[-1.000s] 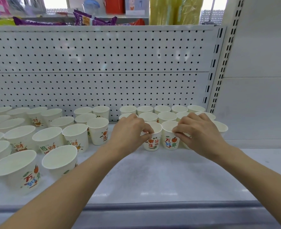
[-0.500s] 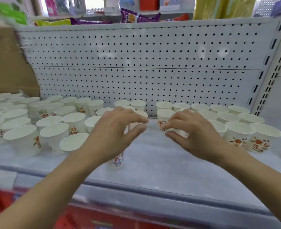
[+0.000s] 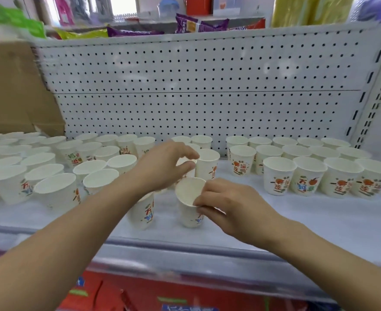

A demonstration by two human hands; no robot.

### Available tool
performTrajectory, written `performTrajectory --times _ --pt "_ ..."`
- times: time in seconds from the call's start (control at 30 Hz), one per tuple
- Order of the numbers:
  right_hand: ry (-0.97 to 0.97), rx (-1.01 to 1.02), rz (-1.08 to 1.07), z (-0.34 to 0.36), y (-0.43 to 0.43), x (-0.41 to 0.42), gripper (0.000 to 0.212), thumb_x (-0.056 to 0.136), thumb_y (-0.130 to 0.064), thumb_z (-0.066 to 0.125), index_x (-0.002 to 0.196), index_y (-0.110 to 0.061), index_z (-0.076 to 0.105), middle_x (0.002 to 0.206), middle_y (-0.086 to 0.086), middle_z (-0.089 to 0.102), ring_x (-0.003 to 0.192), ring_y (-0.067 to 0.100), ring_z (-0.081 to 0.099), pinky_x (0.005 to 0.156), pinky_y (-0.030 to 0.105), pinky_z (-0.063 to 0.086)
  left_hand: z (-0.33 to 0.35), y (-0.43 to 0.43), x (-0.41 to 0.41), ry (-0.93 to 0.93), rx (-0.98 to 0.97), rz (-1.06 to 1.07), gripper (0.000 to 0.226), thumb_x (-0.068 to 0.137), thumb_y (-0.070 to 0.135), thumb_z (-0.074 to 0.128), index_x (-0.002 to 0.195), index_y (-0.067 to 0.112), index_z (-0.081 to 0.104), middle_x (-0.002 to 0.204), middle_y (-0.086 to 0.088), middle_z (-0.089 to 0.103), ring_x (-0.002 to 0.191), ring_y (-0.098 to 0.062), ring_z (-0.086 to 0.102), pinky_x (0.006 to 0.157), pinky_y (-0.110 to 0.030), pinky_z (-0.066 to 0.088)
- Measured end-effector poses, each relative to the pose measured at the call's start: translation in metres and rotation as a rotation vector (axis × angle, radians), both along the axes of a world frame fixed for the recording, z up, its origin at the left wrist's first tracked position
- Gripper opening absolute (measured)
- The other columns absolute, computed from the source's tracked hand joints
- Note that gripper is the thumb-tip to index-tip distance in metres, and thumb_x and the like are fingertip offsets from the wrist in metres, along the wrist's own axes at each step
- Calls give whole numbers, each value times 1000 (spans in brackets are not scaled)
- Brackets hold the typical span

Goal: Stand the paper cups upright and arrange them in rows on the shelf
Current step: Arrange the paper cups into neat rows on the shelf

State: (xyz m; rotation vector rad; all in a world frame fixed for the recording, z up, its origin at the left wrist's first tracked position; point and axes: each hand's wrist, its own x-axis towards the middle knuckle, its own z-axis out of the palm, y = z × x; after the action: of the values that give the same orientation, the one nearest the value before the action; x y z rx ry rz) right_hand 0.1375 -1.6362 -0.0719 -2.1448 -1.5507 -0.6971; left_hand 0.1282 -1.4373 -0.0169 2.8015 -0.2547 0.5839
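Note:
Many white paper cups with red and green print stand upright on the white shelf point(image 3: 308, 223). At the right they form neat rows point(image 3: 308, 173); a looser crowd of cups point(image 3: 57, 171) fills the left. My right hand point(image 3: 232, 209) pinches the rim of one upright cup point(image 3: 188, 205) near the shelf's middle front. My left hand point(image 3: 162, 167) reaches over another cup point(image 3: 186, 163) behind it, thumb and fingers curved around its rim. A further cup point(image 3: 143, 212) stands under my left wrist.
A white pegboard wall point(image 3: 196, 86) backs the shelf. A brown cardboard box point(image 3: 14, 90) stands at the back left. Snack packets point(image 3: 198, 23) lie on the shelf above. The shelf's grey front edge point(image 3: 185, 254) runs below my forearms, with red packaging point(image 3: 129, 292) beneath.
The view swung left from the right-hand rows to the middle gap. My right hand came forward and took hold of a cup's rim; my left hand reached to a cup behind it.

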Motion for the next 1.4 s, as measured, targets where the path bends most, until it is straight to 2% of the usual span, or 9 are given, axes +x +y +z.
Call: performTrajectory --times 0.17,0.3,0.37,0.47,0.63,0.77,0.9,1.23,1.4 --pt "4 23 -193 9 -66 4 23 91 -36 50 91 -23 69 89 -9 59 71 7 48 49 34 49 -3 -22 46 42 197 85 36 89 43 60 122 31 62 114 3 62 110 -16 49 82 -34 45" --pt "61 79 -323 12 -115 10 20 92 -39 56 88 -25 70 88 -11 54 64 9 49 49 34 47 -5 -33 57 45 305 100 16 86 33 61 96 29 74 90 2 68 82 -17 61 60 -28 48" --pt "73 89 -367 13 -133 12 26 88 -42 51 87 -26 70 87 -13 52 65 9 51 50 33 47 -6 -35 56 55 288 48 13 87 27 61 87 25 74 84 5 69 79 -17 62 62 -31 53" --pt "88 107 -417 12 -153 14 27 86 -43 50 87 -26 71 86 -15 50 66 8 52 52 32 46 -8 -46 49 84 214 -85 11 87 27 64 91 27 74 82 13 65 78 -11 57 66 -30 50" --pt "110 87 -475 11 -172 18 26 84 -45 50 87 -30 71 86 -18 50 68 4 50 50 27 44 -12 -76 56 115 98 -206 12 85 22 67 94 25 76 92 6 73 84 -16 62 77 -35 51" --pt "119 70 -472 11 -178 18 20 84 -40 55 88 -30 71 87 -19 52 69 0 50 51 20 40 -14 -89 67 111 95 -205 14 85 20 67 95 25 76 92 4 73 86 -18 63 77 -38 51" --pt "116 57 -460 9 -178 21 8 83 -26 68 89 -27 72 87 -16 54 68 5 53 50 27 46 -15 -91 73 100 119 -170 16 86 20 66 96 27 75 94 5 71 87 -18 62 76 -39 52" --pt "111 51 -411 7 -180 32 10 83 -32 65 91 -29 72 89 -17 56 71 7 56 48 29 50 -11 -87 74 132 218 -84 26 90 17 58 106 34 70 111 7 65 103 -18 57 79 -38 52" --pt "117 45 -417 8 -184 37 13 83 -35 64 92 -31 72 91 -19 57 72 2 55 49 26 50 -8 -86 71 156 206 -101 36 80 34 69 115 41 60 116 19 57 87 -6 44 66 -27 36"
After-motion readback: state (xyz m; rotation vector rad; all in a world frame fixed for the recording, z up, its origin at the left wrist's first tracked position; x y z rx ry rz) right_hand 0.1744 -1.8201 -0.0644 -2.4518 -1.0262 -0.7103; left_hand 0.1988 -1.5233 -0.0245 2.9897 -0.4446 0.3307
